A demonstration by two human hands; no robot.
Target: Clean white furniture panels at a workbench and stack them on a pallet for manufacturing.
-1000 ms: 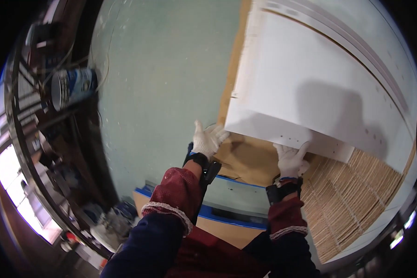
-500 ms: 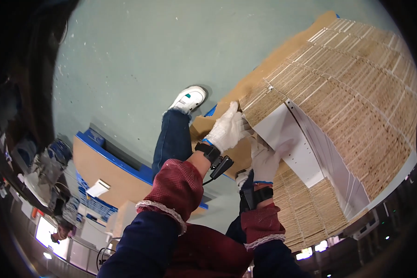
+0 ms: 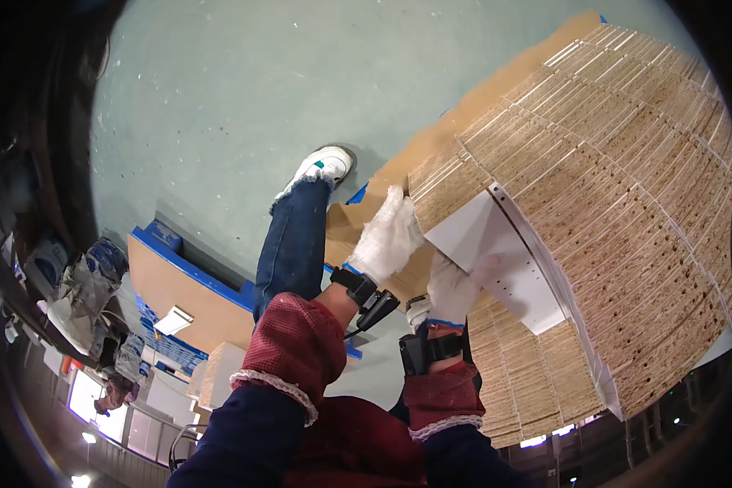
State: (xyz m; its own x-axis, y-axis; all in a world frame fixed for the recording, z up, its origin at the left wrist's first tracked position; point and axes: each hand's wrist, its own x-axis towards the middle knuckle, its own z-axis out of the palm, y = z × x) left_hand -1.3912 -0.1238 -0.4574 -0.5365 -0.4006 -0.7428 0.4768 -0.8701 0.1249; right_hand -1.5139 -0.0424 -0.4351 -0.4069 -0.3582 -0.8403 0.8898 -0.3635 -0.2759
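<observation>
Chipboard boards with white faces (image 3: 610, 154) make up a large stack, their rough brown edges toward me. In a gap within it shows a white panel (image 3: 508, 272) with a row of small holes. My left hand (image 3: 385, 236), in a white glove, rests against the stack's left end beside the panel's corner. Its thumb sticks up and its fingers look stretched, though the tips are in shadow. Lower down, my right hand (image 3: 451, 289), gloved too, is closed at the panel's left edge; some fingers are hidden. Both wrists carry black devices.
Brown cardboard (image 3: 504, 77) lies under the stack's far-left side on the green floor (image 3: 244, 98). My left foot in a white shoe (image 3: 327, 167) stands beside it. At left are a tan board with blue edging (image 3: 191, 264) and plastic-wrapped bundles (image 3: 77, 293).
The white panel has shifted a little toward me against the stack, and the boards around the gap sit differently. Both hands have stayed near the panel's left corner. The view has shifted slightly.
</observation>
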